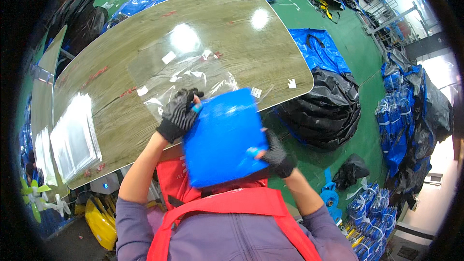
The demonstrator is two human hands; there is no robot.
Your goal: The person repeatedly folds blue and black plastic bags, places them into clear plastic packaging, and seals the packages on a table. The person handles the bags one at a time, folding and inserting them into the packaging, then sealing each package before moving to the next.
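Observation:
A folded blue tarp, squarish and shiny, hangs in front of my body at the near edge of the table. My left hand, in a dark striped glove with bare fingertips, grips its upper left side. On the lower right edge my right hand, gloved the same way, pinches the tarp between thumb and fingers. Blue wrap shows on a digit of each hand. Just beyond the tarp, a clear plastic bag lies flat on the wood-patterned table.
A stack of clear plastic bags lies at the table's left. Several small white labels are scattered over the tabletop. A large black and blue bundle sits on the green floor to the right, with tied blue bundles nearer me.

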